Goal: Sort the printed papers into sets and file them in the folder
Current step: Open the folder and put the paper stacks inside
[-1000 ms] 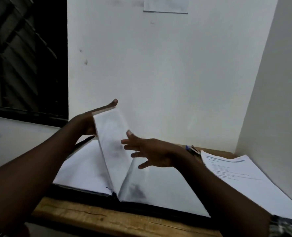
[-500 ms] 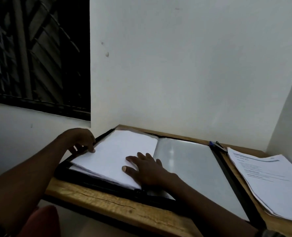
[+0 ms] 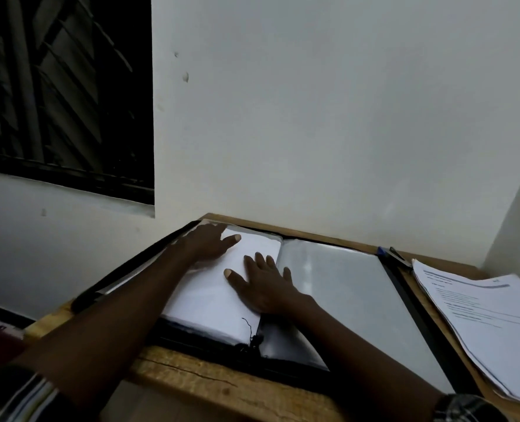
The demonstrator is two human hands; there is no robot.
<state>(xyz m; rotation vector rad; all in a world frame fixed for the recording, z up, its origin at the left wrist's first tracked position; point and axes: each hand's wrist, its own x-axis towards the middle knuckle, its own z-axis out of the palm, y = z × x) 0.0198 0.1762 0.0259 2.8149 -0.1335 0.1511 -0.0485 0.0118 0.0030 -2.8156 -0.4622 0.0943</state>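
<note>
Under both palms sits the open folder (image 3: 410,303) — left hand (image 3: 210,245) and right hand (image 3: 264,287) lie flat, fingers straight, pressing the filed pages (image 3: 204,303) down. Even pressure near the spine should settle that stack. Right of the right hand lies a clear sleeve (image 3: 337,287), then the printed papers (image 3: 480,315) — unsorted, I'd judge. Wooden desk (image 3: 210,376), pale wall (image 3: 313,117), dark window (image 3: 63,86) beyond the left hand.

A wooden table (image 3: 191,379), cracked along its front edge, carries an open black folder (image 3: 344,293) lying flat across most of it. Just right of the folder lies a stack of printed papers (image 3: 480,318), with a pen (image 3: 394,254) at the back between the two.
</note>
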